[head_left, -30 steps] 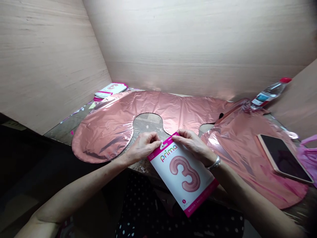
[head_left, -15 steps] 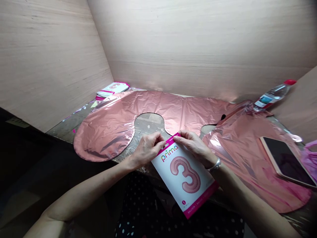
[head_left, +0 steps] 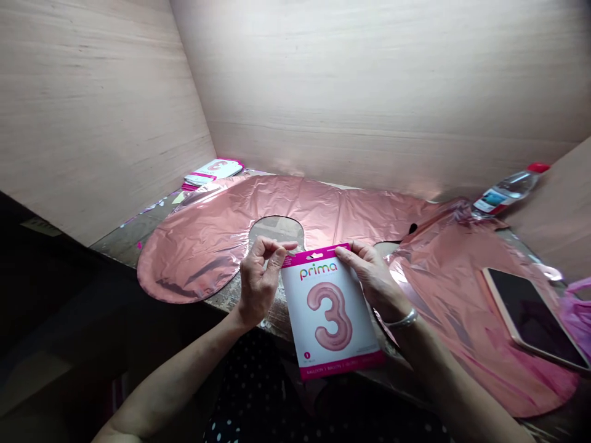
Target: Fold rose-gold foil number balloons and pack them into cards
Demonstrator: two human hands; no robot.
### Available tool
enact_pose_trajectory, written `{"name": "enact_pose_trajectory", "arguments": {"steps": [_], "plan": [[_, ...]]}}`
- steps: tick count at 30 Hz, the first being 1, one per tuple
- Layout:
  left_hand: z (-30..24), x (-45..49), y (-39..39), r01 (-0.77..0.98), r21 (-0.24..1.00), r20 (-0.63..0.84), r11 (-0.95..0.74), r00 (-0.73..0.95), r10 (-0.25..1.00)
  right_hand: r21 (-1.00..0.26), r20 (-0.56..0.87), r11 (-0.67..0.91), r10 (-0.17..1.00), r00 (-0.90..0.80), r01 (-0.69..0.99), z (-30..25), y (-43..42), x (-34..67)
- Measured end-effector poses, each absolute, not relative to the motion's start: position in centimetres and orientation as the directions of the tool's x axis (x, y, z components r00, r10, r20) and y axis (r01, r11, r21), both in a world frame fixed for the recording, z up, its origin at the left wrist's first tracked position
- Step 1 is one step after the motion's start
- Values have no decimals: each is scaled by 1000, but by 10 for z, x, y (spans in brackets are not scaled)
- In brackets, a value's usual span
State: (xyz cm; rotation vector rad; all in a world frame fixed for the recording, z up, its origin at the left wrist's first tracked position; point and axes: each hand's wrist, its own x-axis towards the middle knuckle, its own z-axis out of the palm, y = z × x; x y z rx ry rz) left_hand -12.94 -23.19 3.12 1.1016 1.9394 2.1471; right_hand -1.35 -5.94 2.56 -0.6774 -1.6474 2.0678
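Observation:
A flat white packet (head_left: 323,354) with pink bands, the word "prima" and a picture of a pink number 3 is held upright above my lap. My right hand (head_left: 376,277) pinches its top right corner, thumb on the front. At the top left corner is my left hand (head_left: 259,277), fingers curled and the thumb tip close to the outstretched index finger; whatever lies between them is too small to make out. Behind the packet, a large rose-gold foil balloon (head_left: 194,246) lies flat on the worn table (head_left: 226,301).
Several similar packets (head_left: 215,169) are stacked at the back left. A phone (head_left: 535,317) rests on the foil at right, near a pink plastic bag (head_left: 577,307). A water bottle (head_left: 510,191) with a red cap lies tilted at the back right. Wooden panels (head_left: 360,92) enclose the table.
The packet has turned from slanted to nearly upright. My left hand has shifted left, off the packet's top edge to its corner, while my right hand has kept its grip.

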Motion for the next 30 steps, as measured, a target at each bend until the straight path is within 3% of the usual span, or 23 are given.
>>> {"name": "enact_pose_trajectory", "arguments": {"steps": [4,6,9,11,14,16,18,20,23,27,30], "plan": [[41,-104,-252,577,727,686,-372,-592,423,-956,-72,-257,677,-732,-144,29,-58,-12],[33,-84,-267,639,616,774,-460,-384,503,-938,-44,-266,727,-685,-222,31,-56,-12],[1,-53,-283,713,549,725,-435,-148,673,-908,-15,-276,773,-634,-315,36,-55,-10],[-24,-39,-289,744,591,621,-312,-173,764,-887,-23,-301,786,-618,-350,39,-55,-9],[-50,-30,-296,667,743,308,-58,-264,914,-849,-59,-369,778,-625,-378,41,-58,-9],[-54,-29,-302,563,816,114,132,-379,918,-824,-78,-410,766,-638,-391,41,-62,-10],[-49,-29,-309,371,903,14,219,-534,845,-809,-91,-438,753,-652,-393,40,-66,-12],[-38,-26,-315,115,989,3,90,-632,775,-803,-101,-458,734,-671,-381,37,-73,-14],[-20,-19,-317,-178,955,45,-238,-704,708,-801,-131,-489,707,-695,-347,33,-84,-15],[-10,-12,-308,-367,860,-127,-353,-826,548,-841,-155,-475,672,-725,-260,27,-92,-11],[-10,-18,-311,-400,823,-187,-403,-861,474,-905,-125,-401,567,-814,-140,27,-88,-7]]}}
